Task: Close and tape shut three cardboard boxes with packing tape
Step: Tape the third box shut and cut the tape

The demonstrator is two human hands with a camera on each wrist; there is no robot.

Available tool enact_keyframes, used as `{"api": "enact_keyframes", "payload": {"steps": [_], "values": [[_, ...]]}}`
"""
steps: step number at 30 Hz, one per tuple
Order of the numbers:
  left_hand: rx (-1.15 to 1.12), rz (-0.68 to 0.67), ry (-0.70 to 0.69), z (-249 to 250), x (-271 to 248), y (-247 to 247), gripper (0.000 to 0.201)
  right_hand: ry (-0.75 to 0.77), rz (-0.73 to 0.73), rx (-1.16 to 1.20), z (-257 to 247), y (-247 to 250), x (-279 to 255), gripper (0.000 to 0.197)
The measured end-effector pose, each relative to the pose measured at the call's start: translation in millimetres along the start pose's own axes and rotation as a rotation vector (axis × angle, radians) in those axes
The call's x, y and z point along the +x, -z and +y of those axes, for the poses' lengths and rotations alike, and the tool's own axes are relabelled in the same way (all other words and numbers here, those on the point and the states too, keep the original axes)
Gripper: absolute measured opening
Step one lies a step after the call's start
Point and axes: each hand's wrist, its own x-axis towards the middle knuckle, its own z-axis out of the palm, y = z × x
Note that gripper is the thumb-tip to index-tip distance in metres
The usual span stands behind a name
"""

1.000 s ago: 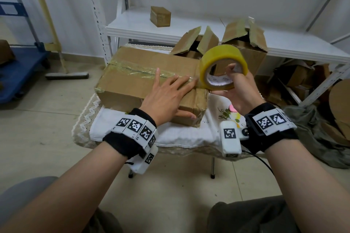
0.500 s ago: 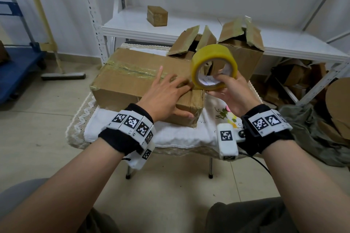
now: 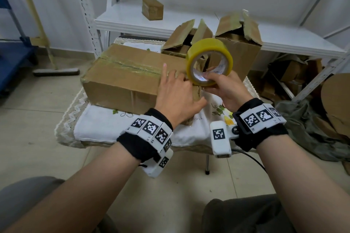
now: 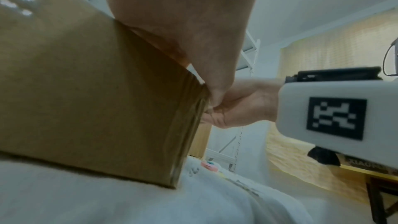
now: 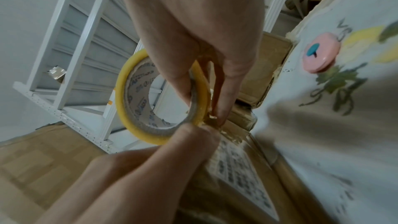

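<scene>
A closed cardboard box (image 3: 123, 79) lies on the cloth-covered small table (image 3: 106, 125), with a strip of tape along its top seam. My left hand (image 3: 175, 86) rests flat on the box's right end, fingers spread and straight; its thumb hangs over the near side (image 4: 215, 91). My right hand (image 3: 212, 79) grips a yellow tape roll (image 3: 209, 60) through its core, held upright against the box's right end edge. In the right wrist view the tape roll (image 5: 129, 108) is pinched between finger and thumb, and my left hand's fingers (image 5: 150, 159) touch it at the box's corner.
Two open cardboard boxes (image 3: 238, 49) stand behind with flaps up. A small closed box (image 3: 152, 11) sits on the white shelf (image 3: 123, 22). A pink round object (image 5: 320, 52) lies on the cloth. Cardboard scraps and grey fabric (image 3: 303, 119) pile up at right.
The right hand has brought the roll down and left to the box's right end edge. The left hand has slid right along the taped seam to meet it.
</scene>
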Motion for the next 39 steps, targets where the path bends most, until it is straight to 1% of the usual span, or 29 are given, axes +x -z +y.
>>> {"api": "enact_keyframes", "payload": {"steps": [3,6,10,15,22,28,32,35,39], "values": [[-0.018,0.012,0.035,5,-2,1,0.068,0.008,0.006,-0.011,-3,-1,-2,0.013],[-0.09,0.008,0.078,6,-5,-3,0.061,0.012,0.017,-0.007,-7,-3,-5,0.012],[-0.11,-0.006,0.077,4,-6,-5,0.067,-0.011,0.021,0.024,-9,-4,-7,0.018],[-0.101,-0.016,0.074,5,-6,-5,0.062,-0.013,0.024,0.032,-12,-4,-9,0.016],[-0.101,-0.009,0.072,6,-7,-5,0.061,0.006,0.015,0.003,-15,-2,-11,0.016],[-0.117,-0.012,0.075,5,-8,-5,0.057,0.035,0.064,-0.035,-18,-3,-9,0.014],[-0.133,-0.021,0.072,4,-8,-4,0.054,0.045,0.109,0.032,-20,1,-9,0.015],[-0.148,-0.022,0.08,4,-7,-3,0.055,0.045,0.152,0.053,-21,14,-9,0.016],[-0.158,-0.019,0.072,6,-8,-3,0.058,0.038,0.16,0.038,-20,20,-13,0.015]]}}
